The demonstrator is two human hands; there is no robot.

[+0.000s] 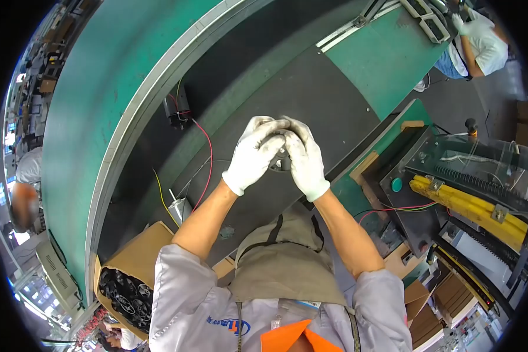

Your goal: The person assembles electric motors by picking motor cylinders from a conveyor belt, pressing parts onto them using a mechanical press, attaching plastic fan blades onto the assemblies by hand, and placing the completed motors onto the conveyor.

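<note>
Both of my hands wear white gloves and meet in front of me above the dark work surface (334, 94). Between them is a dark round part (280, 165) with light spots or holes on its face; the fingers cover much of it. My left hand (253, 155) is closed around its left side. Around the right side, my right hand (305, 159) is closed too, with the fingertips of both hands close together at the top. To the left of my left forearm, a silver cylindrical motor (180, 209) with a shaft lies beside wires.
A black motor (176, 109) with a red wire (207, 138) sits on the conveyor's dark strip. At lower left stands a cardboard box (136, 249) of black round parts (126, 300). On the right is a machine with a yellow bar (469, 208) and green button (396, 185). A co-worker (481, 44) is at upper right.
</note>
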